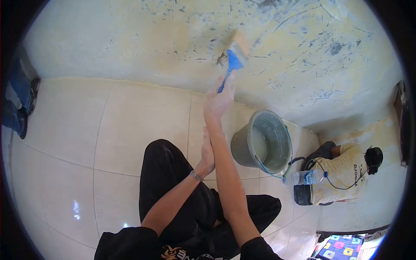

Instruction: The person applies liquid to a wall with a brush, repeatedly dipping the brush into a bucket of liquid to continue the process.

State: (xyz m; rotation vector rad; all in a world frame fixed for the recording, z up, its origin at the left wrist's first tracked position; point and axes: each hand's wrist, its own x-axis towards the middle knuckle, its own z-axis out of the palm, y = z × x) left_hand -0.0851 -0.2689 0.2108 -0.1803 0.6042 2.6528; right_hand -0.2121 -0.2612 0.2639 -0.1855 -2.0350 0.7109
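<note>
The right hand (219, 102) is reaching away from the body, its fingers closed round the thin blue handle of a brush (234, 60). The brush is pointing up at the far wall (130, 39), and its pale bristles are pressing on the cracked, flaking paint just right of the middle. The left hand (208, 151) is holding nothing: it is lying flat with its fingers out against the right forearm, above the raised knee, and a bracelet (196, 175) is showing at its wrist.

The brush is probably light. Its plastic handle is likely stiff, and its soft bristles would bend under pressure. The narrow handle could turn slippery if wet, so a grip at the lower end, as here, with the thumb steadying it, looks sound. A grip nearer the wide blue collar would give firmer control.

A grey bucket (238, 149) is standing on the tiled floor (65, 130) just to the right of the arm, near the foot of the wall, with some pale liquid in it. Further right a clear bottle (307, 177) is lying beside another person (342, 173) in a yellow shirt, who is crouching low. A bright patterned mat (342, 249) is showing at the near right corner.
</note>
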